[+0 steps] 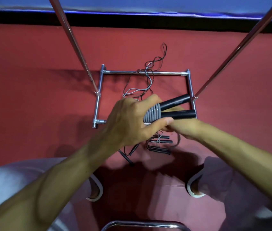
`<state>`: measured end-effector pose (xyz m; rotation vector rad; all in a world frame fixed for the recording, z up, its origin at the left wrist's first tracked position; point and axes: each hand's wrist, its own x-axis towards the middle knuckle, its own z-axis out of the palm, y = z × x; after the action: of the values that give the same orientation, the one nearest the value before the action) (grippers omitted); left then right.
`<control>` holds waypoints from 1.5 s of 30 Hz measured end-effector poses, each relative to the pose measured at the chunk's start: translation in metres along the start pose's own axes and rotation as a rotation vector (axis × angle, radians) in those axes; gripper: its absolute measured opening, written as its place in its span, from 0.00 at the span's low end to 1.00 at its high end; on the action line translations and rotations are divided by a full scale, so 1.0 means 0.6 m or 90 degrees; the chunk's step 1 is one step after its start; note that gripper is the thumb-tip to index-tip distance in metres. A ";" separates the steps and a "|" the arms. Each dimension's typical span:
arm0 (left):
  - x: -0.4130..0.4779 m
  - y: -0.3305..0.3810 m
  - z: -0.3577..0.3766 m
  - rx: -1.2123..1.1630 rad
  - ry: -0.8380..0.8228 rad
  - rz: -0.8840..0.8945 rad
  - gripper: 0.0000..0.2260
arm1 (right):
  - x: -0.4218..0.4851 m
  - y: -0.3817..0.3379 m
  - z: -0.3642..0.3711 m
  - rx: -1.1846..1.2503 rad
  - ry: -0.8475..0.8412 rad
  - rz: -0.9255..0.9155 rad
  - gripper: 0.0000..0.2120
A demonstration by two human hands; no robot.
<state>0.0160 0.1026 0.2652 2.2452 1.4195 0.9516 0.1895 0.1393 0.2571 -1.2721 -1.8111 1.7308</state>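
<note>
Jump rope (173,108), its two black handles (179,114) bound with coiled grey cord (152,114), is held at the centre of the frame over a metal frame (142,72) on the red floor (40,97). The left hand (128,120) grips the coil. The right hand (183,129) clasps the handles from below. Other ropes (160,147) lie just beneath.

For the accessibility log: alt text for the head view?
Left hand and right hand hold two black handles wrapped in a grey cord coil over a red floor. Below lie a metal frame, loose cords and spare handles.
</note>
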 end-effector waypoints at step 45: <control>0.061 -0.034 -0.071 -0.578 -0.074 -0.589 0.21 | -0.007 -0.035 -0.105 -0.055 0.144 -0.148 0.02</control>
<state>-0.0165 0.1410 0.2977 0.8292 1.3378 0.8334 0.2315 0.1780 0.2908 -1.1821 -1.8348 1.3417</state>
